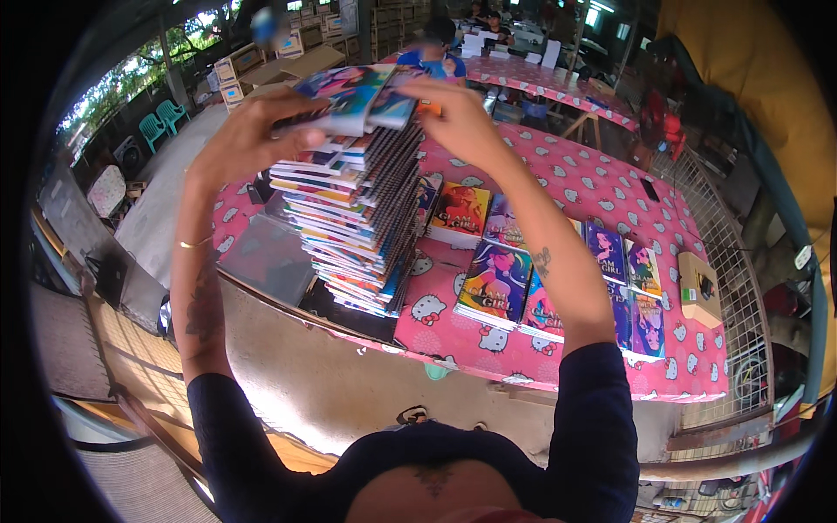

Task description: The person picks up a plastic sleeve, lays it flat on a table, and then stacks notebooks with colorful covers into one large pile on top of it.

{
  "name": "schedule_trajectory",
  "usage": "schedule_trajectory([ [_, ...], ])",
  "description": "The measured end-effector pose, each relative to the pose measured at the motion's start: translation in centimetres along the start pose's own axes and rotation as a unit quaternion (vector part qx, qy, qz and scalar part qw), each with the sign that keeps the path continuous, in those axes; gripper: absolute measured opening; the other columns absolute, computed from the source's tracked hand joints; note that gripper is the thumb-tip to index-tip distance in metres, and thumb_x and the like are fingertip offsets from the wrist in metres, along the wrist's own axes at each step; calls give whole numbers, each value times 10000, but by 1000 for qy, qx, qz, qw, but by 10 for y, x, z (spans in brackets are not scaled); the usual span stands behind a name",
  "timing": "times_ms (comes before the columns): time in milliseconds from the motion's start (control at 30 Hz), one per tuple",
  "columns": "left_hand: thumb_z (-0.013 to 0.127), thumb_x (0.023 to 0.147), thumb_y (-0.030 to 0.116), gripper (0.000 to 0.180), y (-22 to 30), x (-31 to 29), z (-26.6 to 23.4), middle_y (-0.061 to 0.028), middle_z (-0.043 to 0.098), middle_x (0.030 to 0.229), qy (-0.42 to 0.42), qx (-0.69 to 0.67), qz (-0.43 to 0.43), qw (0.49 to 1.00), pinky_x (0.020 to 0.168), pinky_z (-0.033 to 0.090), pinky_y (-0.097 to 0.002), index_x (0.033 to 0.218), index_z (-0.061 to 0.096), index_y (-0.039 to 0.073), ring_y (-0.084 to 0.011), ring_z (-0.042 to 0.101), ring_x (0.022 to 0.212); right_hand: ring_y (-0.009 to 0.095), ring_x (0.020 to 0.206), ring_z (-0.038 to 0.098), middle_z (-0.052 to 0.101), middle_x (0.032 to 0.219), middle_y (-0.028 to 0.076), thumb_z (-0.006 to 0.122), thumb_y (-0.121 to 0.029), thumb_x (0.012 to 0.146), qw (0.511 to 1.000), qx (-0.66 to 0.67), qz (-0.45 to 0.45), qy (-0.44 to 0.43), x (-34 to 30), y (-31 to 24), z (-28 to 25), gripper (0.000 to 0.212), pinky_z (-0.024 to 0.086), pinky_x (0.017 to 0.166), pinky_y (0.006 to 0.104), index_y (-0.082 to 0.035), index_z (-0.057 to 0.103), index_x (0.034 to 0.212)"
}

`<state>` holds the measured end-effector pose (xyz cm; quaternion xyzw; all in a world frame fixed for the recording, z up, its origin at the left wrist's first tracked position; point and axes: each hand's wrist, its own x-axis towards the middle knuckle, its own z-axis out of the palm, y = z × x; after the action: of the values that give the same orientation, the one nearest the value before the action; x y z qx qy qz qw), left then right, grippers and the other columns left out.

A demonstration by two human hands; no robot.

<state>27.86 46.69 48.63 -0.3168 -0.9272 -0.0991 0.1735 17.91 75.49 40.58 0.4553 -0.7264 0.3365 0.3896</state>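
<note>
A tall stack of spiral notebooks with colourful covers rises at the table's near left edge, coil bindings along its right side and some layers jutting out. On its top lie colourful notebooks, slightly out of line with each other. My left hand grips their left side, thumb low on the near edge and fingers over the cover. From the right, my right hand holds the top notebooks at their right end, its fingers reaching over them; both hands are a little blurred.
Shorter piles of notebooks cover the right of the pink patterned table. A small cardboard box and a dark phone-like object lie farther right. Across the table is a person in blue. Cartons stand behind, green chairs far left.
</note>
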Motion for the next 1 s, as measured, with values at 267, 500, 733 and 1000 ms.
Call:
schedule_trajectory([
  [267,696,840,393,634,122,-26,220,-140,586,1295,149,-147,231,950,1034,398,-471,1336,516,41,-312,523,1247,474,1087,581,608,1180,279,580,-460,874,707,-273,612,-227,-342,71,-22,640,468,930,524,-88,452,1379],
  [500,626,858,269,470,146,-26,494,-176,496,1333,36,15,214,976,973,453,-506,1264,555,43,-369,531,1192,461,1118,554,502,1283,264,625,-251,860,736,-313,542,-257,-407,54,-20,550,498,903,515,-98,459,1362],
  [733,614,907,171,146,129,5,236,-151,674,843,67,-366,2,928,596,493,-408,969,670,52,-284,670,765,430,884,651,655,1015,268,663,-106,755,891,-313,315,-93,-395,83,-98,536,533,776,468,-29,534,1270],
  [1000,652,890,-14,192,31,-1,-7,-137,695,1045,801,-54,132,582,793,504,-212,1079,654,-52,-123,636,882,306,964,613,572,1128,152,577,60,764,963,-44,20,266,1,1,-108,354,490,873,341,7,645,1108],
])
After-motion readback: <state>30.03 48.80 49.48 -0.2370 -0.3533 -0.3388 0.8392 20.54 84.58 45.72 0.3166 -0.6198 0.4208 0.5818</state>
